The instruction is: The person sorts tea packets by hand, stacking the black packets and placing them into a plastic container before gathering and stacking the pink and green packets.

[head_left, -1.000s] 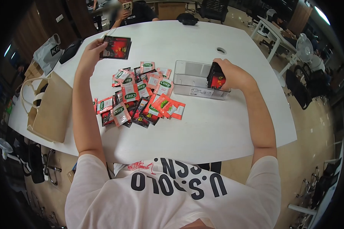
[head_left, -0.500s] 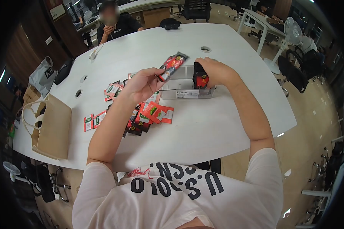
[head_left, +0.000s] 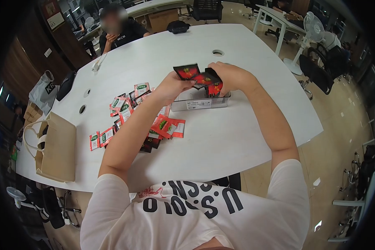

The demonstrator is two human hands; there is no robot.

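My left hand (head_left: 173, 88) pinches black-and-red sachets (head_left: 187, 71) above the left part of a clear plastic tray (head_left: 201, 104). Their ends reach across to the sachets at my right hand. My right hand (head_left: 234, 78) is wrapped round a stack of black-and-red packets (head_left: 215, 90) standing at the tray's right end, its fingertips partly hidden behind them. A white label (head_left: 198, 104) is on the tray's front wall. Left of the tray, partly behind my left forearm, lies a loose pile of red-and-white sachets (head_left: 166, 126), with black ones (head_left: 153, 143) among them.
A beige tote bag (head_left: 62, 146) stands at the table's left edge. Across the white table (head_left: 221, 146) sits a person (head_left: 123, 39) with one hand raised. A black pouch (head_left: 178, 27) lies near the far edge, and a white fan (head_left: 312, 29) stands beyond the right side.
My left hand has brought its sachets down and right, against the stack at my right hand; they now show their flat faces. My right hand stays at the tray's right end.
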